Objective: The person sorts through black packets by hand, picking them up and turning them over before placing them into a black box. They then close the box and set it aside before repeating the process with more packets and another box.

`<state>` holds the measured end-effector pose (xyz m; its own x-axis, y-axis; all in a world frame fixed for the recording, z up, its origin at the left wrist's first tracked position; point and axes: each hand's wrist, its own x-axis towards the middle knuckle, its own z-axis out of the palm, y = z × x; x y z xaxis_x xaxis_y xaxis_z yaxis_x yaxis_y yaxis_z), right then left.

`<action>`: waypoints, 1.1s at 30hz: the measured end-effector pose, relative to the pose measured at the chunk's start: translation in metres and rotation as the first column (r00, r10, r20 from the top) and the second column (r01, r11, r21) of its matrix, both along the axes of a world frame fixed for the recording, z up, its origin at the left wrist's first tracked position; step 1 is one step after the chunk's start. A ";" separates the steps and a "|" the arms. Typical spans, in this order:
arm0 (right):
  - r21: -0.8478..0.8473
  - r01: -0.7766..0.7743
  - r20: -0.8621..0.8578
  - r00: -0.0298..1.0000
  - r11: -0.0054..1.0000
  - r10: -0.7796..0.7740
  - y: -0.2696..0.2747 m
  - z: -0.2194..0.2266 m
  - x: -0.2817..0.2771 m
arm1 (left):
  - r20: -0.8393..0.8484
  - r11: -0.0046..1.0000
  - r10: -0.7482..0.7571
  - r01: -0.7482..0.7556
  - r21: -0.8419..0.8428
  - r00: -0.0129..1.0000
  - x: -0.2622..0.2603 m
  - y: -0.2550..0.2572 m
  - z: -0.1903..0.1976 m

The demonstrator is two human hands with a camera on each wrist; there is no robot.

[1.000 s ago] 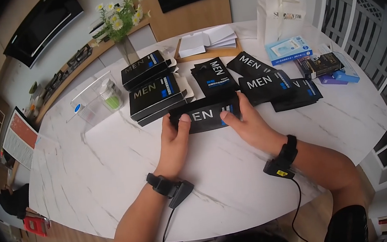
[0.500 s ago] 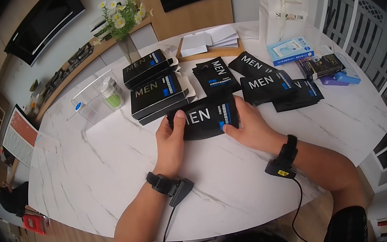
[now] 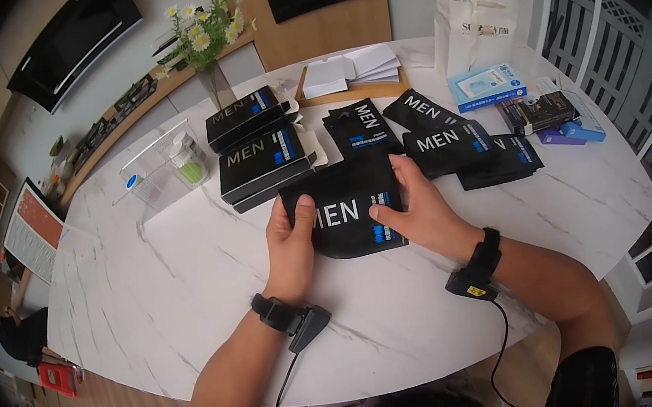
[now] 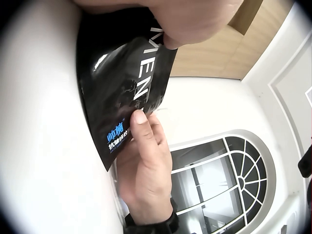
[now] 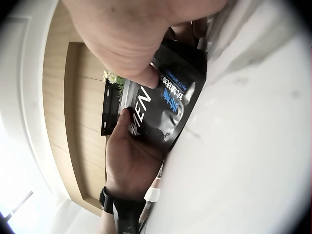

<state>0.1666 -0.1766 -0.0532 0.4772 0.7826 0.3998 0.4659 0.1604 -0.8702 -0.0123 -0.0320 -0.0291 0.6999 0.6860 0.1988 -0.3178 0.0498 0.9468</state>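
Observation:
A black sachet (image 3: 345,229) lettered MEN in white, with blue print, is held between both hands above the near part of the table. My left hand (image 3: 290,244) grips its left edge, thumb on the front face. At the right edge my right hand (image 3: 429,211) pinches it, thumb beside the blue print. The left wrist view shows the sachet (image 4: 117,92) tilted, and the right wrist view shows both thumbs on the face of the sachet (image 5: 165,107). The fingers behind it are mostly hidden.
Two black boxes (image 3: 264,162) stand behind the left hand, next to clear holders (image 3: 156,175). Beyond the right hand lie more black sachets (image 3: 445,148), small boxes (image 3: 538,111) and a white bag (image 3: 475,26). A wooden tray (image 3: 357,92) with papers sits at the back.
The held sachet has tipped so that more of its front face shows, and its lower edge now reaches nearer the person. Both hands have kept their hold and moved only slightly.

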 end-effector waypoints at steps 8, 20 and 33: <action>0.056 -0.037 -0.064 0.997 0.998 0.041 0.002 0.002 -0.004 | 0.071 0.994 0.086 -0.090 0.061 0.994 0.001 -0.006 0.002; 0.043 -0.095 -0.197 0.975 0.995 0.102 0.002 0.004 -0.003 | 0.056 0.988 0.098 -0.104 0.114 0.994 0.002 -0.001 -0.003; 0.023 -0.096 -0.119 0.988 0.995 0.098 0.001 0.005 -0.004 | -0.031 0.983 0.096 -0.090 0.161 0.995 -0.001 0.009 -0.015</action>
<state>0.1624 -0.1755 -0.0482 0.4447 0.8208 0.3585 0.3402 0.2155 -0.9153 -0.0131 -0.0230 -0.0442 0.6438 0.7101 0.2851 -0.2770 -0.1310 0.9519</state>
